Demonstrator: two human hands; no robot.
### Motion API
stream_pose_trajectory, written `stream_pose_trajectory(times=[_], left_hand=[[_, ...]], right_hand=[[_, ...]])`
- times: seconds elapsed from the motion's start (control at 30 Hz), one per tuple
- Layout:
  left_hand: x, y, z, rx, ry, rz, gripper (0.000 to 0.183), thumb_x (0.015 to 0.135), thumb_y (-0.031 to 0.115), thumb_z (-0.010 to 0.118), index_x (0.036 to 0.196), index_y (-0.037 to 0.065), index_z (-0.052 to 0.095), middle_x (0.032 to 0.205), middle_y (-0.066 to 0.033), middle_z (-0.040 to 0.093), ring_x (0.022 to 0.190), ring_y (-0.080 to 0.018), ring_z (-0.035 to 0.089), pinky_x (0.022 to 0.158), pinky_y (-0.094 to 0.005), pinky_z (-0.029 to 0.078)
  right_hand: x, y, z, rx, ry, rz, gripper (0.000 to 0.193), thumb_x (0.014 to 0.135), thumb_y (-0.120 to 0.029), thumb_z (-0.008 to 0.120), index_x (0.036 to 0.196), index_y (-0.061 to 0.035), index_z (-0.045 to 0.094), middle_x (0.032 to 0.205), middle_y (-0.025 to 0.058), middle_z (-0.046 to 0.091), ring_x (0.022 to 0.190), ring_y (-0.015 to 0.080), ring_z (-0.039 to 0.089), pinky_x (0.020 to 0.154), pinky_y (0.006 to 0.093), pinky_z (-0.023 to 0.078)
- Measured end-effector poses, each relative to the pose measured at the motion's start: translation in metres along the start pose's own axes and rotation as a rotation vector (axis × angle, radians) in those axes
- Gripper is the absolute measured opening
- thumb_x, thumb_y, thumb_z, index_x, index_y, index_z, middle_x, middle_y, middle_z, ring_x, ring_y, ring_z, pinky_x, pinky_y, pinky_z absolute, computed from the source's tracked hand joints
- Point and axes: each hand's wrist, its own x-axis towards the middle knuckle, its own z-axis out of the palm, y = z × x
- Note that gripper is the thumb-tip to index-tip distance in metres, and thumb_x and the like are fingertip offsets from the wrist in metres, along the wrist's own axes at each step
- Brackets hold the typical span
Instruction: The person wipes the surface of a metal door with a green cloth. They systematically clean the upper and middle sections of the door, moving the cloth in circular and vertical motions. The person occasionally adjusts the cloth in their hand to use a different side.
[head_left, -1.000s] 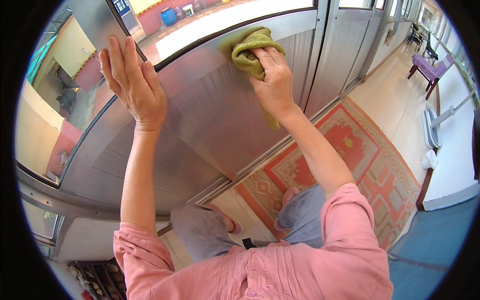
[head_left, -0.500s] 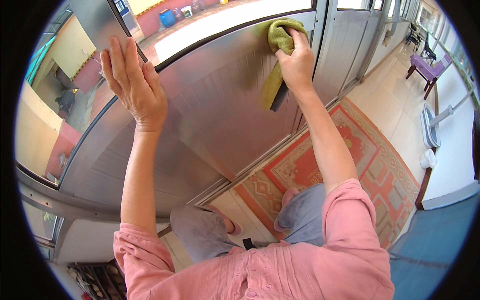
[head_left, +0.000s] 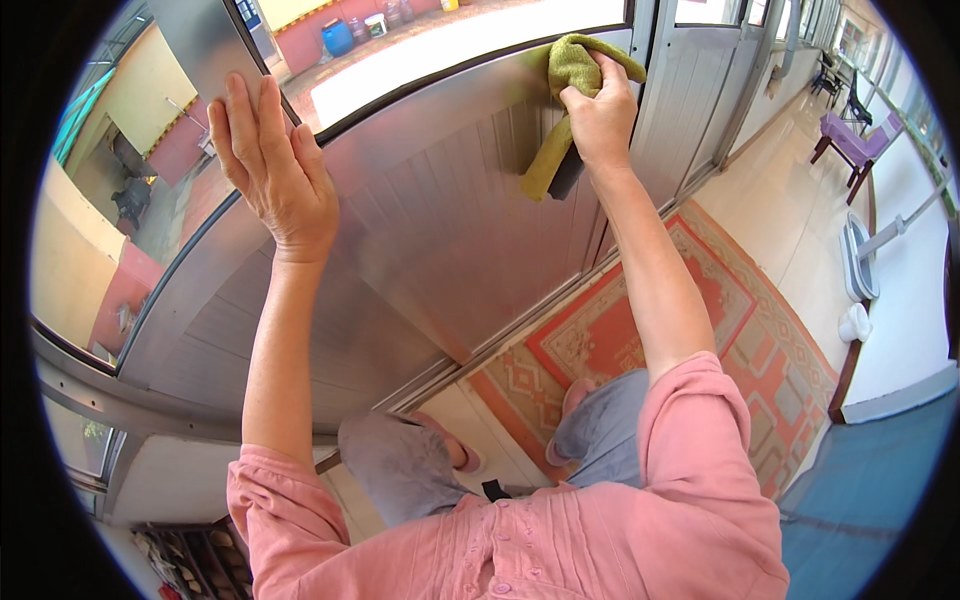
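Observation:
Bunched in my right hand (head_left: 603, 118) is a green cloth (head_left: 573, 68), pressed to the upper right of a silvery metal door panel (head_left: 430, 210), just under the window frame. One end of the cloth hangs down along the panel, beside a dark strip that may be its reflection. My left hand (head_left: 275, 175) lies flat with fingers stretched against the metal upright (head_left: 195, 50) at the left of the window glass. Nothing is in that hand.
A red patterned rug (head_left: 655, 300) lies on the tiled floor at the right of my feet. Farther right stand a purple chair (head_left: 850, 140) and a white cup-like container (head_left: 854, 322). A rack (head_left: 190, 560) is at the lower left. Outside, a blue drum (head_left: 337, 38) shows through the glass.
My right hand has shifted slightly right and up with the cloth, and a flap of it now sticks out on the right. My left hand stays almost where it was.

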Motion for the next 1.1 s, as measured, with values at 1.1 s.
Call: stream_pose_trajectory(times=[1.1], left_hand=[[-0.001,-0.003,0.001,-0.005,0.003,0.023,0.048,0.103,0.011,0.055,0.151,0.008,0.051,0.164,-0.0112,0.037,0.154,-0.0361,0.026,0.124,-0.0460,0.023]], right_hand=[[0.056,0.092,-0.022,-0.381,-0.021,-0.144,0.069,0.077,-0.005,0.073,0.142,-0.0013,0.053,0.137,0.0190,0.047,0.128,0.0400,0.050,0.109,0.0445,0.044]])
